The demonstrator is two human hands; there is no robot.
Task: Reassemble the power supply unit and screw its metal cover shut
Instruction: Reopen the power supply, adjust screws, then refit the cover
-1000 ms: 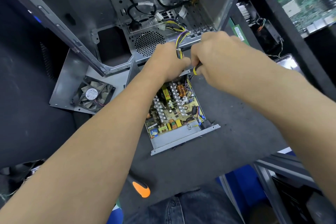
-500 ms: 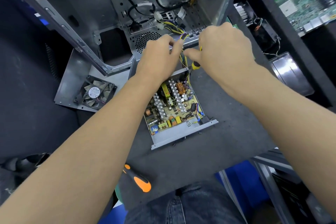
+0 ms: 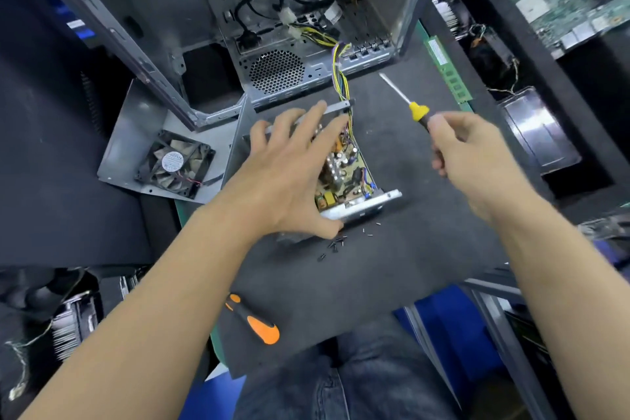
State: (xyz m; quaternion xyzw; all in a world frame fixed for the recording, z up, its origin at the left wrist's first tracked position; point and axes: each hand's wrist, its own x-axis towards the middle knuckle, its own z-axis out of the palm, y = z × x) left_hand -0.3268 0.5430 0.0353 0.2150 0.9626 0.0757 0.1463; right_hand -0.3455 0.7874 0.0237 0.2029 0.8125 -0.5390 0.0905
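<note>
Directly under spread left fingers (image 3: pixel 318 111): power supply unit (image 3: pixel 354 177).

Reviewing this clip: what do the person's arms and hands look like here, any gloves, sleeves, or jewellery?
Both hands, left and right, are bare: no gloves, rings, watch or wristband visible. Both forearms are uncovered right to the frame edge, so no sleeves show. Dark blue denim jeans appear at the bottom.

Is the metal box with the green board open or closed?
Open. The power supply unit has no cover on; its circuit board shows.
</note>
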